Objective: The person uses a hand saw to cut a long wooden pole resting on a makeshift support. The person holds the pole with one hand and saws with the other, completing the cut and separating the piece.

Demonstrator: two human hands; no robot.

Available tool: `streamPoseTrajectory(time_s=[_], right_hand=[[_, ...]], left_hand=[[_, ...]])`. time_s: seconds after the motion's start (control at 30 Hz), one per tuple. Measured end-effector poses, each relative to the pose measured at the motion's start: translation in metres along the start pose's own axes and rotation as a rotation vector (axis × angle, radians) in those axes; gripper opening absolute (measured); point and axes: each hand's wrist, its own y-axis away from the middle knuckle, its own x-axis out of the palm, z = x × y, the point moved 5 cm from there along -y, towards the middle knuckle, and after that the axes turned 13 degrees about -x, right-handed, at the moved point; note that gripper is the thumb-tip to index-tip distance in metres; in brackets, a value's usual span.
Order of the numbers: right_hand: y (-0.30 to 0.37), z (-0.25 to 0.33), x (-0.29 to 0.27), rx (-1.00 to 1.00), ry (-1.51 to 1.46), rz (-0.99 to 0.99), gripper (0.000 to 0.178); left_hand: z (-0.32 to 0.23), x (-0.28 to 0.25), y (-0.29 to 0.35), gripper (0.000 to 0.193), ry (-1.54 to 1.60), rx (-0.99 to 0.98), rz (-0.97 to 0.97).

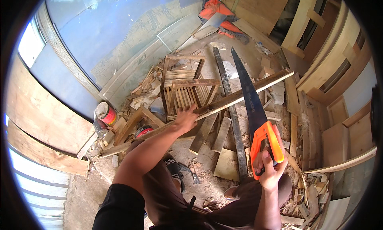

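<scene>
In my right hand (pixel 271 166) is a hand saw, its orange handle (pixel 275 140) wrapped by my fingers. The dark saw blade (pixel 249 96) points up and away, crossing in front of a long wooden plank (pixel 239 96); whether they touch I cannot tell. My left hand (pixel 185 120) grips that plank around its middle. The plank slants from the lower left up to the far right. Just beyond my left hand stands a slatted wooden stool-like frame (pixel 195 83). Beneath the plank runs a dark narrow beam (pixel 238 146), lying lengthwise on the floor.
Wood offcuts (pixel 221 164) and scraps litter the ground around my legs. A paint can (pixel 106 113) with a red label stands at the left. Wooden frames and panels (pixel 335 74) lean along the right side. Orange cloth (pixel 217 10) lies at the back by a blue wall (pixel 111 26).
</scene>
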Motion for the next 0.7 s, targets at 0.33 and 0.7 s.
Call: streamPoseTrajectory(time_s=[0.33,0.7], right_hand=[[-0.002,-0.010,0.012,0.002,-0.040,0.045,0.066],[-0.020,-0.009,0.011,-0.266,0.039,-0.042,0.080]], left_hand=[[0.032,0.009,-0.015,0.069,0.279,0.026,0.162],[0.028,-0.033,0.000,0.095,0.551,0.012,0.494]])
